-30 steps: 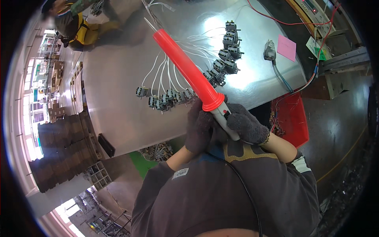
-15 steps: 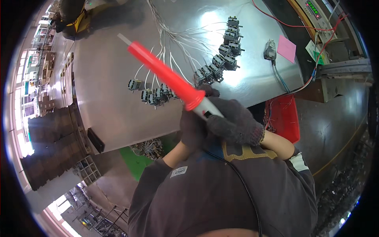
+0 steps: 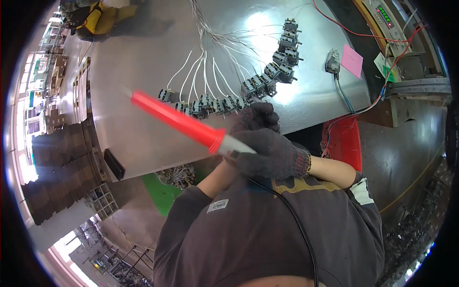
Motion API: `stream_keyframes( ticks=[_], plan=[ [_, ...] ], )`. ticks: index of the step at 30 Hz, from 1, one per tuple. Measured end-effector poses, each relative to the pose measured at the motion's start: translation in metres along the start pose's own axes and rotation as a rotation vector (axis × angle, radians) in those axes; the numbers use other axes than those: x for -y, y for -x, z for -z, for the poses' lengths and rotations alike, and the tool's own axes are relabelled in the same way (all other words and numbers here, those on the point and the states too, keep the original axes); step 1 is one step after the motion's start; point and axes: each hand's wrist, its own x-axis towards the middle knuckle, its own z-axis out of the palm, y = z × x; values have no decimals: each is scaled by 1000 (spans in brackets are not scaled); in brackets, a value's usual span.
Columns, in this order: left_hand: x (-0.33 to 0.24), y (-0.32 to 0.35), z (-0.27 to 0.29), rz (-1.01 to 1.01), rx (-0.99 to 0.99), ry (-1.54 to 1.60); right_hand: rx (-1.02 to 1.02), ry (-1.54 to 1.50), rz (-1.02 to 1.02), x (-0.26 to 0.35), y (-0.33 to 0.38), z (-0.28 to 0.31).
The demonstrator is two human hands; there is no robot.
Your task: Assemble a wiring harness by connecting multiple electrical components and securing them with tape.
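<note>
My right hand [image 3: 273,154], in a dark knit glove, grips the grey handle of a long red probe [image 3: 178,120]. The probe slants up and to the left over the metal table [image 3: 143,57], its tip blurred. My left hand [image 3: 256,118], also gloved, sits just above the right one at the table's front edge, fingers curled; what it holds is hidden. It is close to a curved row of small grey switch parts [image 3: 224,103] with white wires [image 3: 205,62] fanning toward the far side. A black cable [image 3: 291,215] runs from the handle down across my dark shirt.
A grey puck-shaped device [image 3: 333,61] and a pink note [image 3: 352,60] lie at the table's right end. A test instrument [image 3: 388,16] with red leads stands beyond. A red bin [image 3: 342,142] sits under the right edge. Stacked dark trays [image 3: 52,162] stand left.
The red probe has swung from pointing up the table to slanting leftward and lower. My hands have shifted right, and the left hand has come off the handle to sit above the right.
</note>
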Motion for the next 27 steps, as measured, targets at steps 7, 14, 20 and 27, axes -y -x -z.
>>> stream_keyframes(
  ticks=[7, 14, 20, 27],
  plan=[
    [3, 5, -51, -387, -151, -619, -848, -272, -42, -112, 45, 12],
    [-5, -2, -14, -105, -14, -142, -908, -647, 98, -81, 49, 40],
    [-10, -17, 12, 182, 288, -1203, -985, -810, 123, -77, 48, 46],
    [-2, -24, 37, 279, 203, -1229, -961, -653, 54, -68, 54, 71]
  ],
)
